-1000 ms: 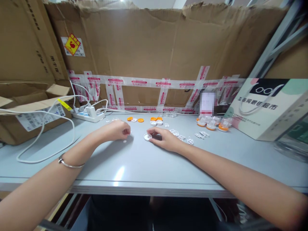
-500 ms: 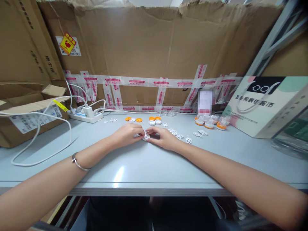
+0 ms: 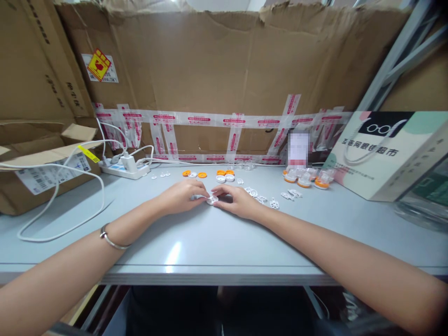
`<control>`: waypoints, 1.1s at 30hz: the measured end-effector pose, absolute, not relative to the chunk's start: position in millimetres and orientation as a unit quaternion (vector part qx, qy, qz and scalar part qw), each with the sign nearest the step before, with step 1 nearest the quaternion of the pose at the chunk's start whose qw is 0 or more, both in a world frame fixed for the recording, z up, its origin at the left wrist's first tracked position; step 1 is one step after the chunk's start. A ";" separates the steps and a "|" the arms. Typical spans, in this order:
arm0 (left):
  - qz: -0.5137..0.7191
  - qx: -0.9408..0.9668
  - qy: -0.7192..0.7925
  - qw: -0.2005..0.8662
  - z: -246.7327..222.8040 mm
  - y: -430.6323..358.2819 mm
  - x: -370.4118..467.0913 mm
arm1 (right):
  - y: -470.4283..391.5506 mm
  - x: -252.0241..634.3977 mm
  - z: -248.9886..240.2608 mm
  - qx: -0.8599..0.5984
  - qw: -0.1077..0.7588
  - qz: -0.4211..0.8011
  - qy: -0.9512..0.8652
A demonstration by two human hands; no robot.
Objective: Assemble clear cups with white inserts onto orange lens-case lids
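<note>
Low over the middle of the table, a small round white plastic part [image 3: 212,200] sits between my two hands. My right hand [image 3: 235,200] pinches its right side with thumb and forefinger, the fingers curved round a gap. At the part's left edge, the thumb and fingertips of my left hand [image 3: 185,196] are closed together on it; the contact is too small to see clearly. Behind my hands lie orange rings [image 3: 202,175] and white round caps [image 3: 220,178]. Several flat white cut-out pieces [image 3: 275,204] are spread to the right of my right hand.
A power strip [image 3: 135,173] with looping white cables and an opened carton [image 3: 21,186] stand at left. Clear-and-orange assemblies [image 3: 321,184] cluster at back right beside a printed paper bag [image 3: 371,172]. A large cardboard sheet [image 3: 210,70] closes off the back.
My left hand has drawn back slightly to the left, and more of the white part shows between the fingers. My right hand stays nearly still.
</note>
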State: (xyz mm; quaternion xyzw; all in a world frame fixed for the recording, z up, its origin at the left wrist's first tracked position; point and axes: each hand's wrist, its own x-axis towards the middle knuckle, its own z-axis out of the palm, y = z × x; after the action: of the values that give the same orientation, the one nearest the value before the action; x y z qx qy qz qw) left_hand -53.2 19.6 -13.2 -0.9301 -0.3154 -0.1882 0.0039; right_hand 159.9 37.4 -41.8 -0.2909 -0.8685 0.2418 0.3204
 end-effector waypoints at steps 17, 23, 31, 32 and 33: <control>-0.095 -0.947 -0.290 0.104 -9.4 8.9 -48.4 | 34.8 159.7 -38.8 -0.299 0.312 0.237 -0.870; -0.198 -0.906 -0.373 -0.032 4.5 14.4 -60.9 | 33.4 158.5 -36.8 -0.307 0.313 0.244 -0.865; -0.039 -0.852 -0.499 -0.152 21.7 11.3 -98.1 | 33.9 159.1 -38.2 -0.317 0.323 0.264 -0.852; -0.029 -0.848 -0.505 -0.155 20.2 11.4 -99.2 | 34.3 159.2 -38.8 -0.316 0.325 0.269 -0.850; -0.023 -0.847 -0.508 -0.158 18.2 11.8 -99.4 | 34.8 159.3 -39.3 -0.315 0.327 0.275 -0.848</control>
State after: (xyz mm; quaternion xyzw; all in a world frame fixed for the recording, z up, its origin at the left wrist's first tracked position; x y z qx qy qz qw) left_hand -99.4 11.8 18.2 -0.8466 -0.5076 -0.0231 -0.1582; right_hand 159.3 34.8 -39.3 -0.3151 -0.8475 0.2746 0.3271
